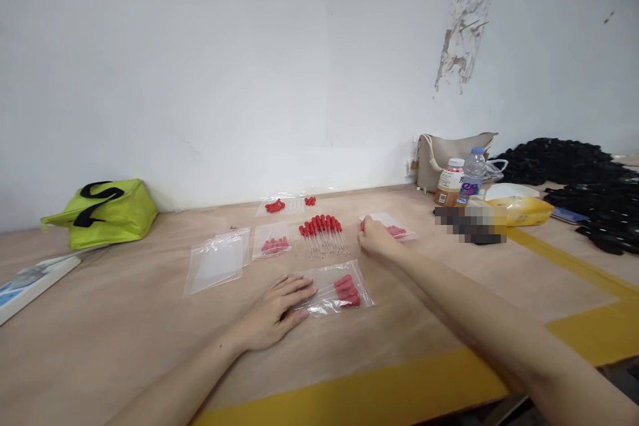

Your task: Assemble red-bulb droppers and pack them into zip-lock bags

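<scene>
My left hand (279, 309) lies with its fingers stretched out at the left end of a clear zip bag (319, 306). Inside that bag are several thin-shafted pieces with red handles (348, 291), like small screwdrivers. My right hand (375, 237) has its fingers curled together at the left edge of another zip bag (405, 233) with red-handled pieces in it. A bit of red shows at its fingertips, but what they grip is hidden. Between the hands and farther back, loose red-handled pieces (323, 225) lie fanned in a row, handles away from me.
Flat clear bags (218, 259) and a filled zip bag (272, 241) lie left of the row. Behind it are more red pieces (275, 206). A green bag (112, 213) stands left; bottles (450, 183), a yellow packet (524, 210) and black pieces (559, 161) are right.
</scene>
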Motion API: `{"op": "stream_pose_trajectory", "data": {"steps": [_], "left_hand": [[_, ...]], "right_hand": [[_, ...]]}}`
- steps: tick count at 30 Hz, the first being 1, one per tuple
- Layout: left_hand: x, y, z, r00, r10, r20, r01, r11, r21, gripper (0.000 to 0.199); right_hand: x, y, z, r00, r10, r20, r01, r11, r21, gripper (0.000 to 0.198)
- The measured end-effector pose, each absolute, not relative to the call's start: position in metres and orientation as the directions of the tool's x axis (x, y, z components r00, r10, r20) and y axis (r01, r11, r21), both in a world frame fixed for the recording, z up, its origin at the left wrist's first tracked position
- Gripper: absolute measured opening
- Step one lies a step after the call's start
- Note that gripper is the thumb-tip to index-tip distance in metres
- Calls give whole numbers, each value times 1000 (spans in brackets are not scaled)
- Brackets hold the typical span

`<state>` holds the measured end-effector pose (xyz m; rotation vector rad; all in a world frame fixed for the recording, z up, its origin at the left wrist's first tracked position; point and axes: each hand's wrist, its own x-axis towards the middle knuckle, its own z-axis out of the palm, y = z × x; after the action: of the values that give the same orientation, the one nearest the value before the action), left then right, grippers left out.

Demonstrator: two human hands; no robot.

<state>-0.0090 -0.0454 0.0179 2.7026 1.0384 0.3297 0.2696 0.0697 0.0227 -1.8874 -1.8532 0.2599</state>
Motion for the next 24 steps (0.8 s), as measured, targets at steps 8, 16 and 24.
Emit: {"op": "stream_pose_trajectory", "data": {"steps": [8, 16, 24], "left_hand": [[-9, -47, 21, 726, 677, 117, 627, -723, 291, 41], [-9, -46, 18, 714, 689, 127, 641, -716, 278, 41], [-8, -47, 19, 703, 700, 123, 652, -704, 281, 41]], "right_hand": [[239, 97, 27, 226, 974, 31, 835, -177, -521, 58], [280, 55, 20, 121, 978, 169, 518, 83, -851, 62], [276, 24, -11, 211, 964, 162, 86, 147, -985, 54]]}}
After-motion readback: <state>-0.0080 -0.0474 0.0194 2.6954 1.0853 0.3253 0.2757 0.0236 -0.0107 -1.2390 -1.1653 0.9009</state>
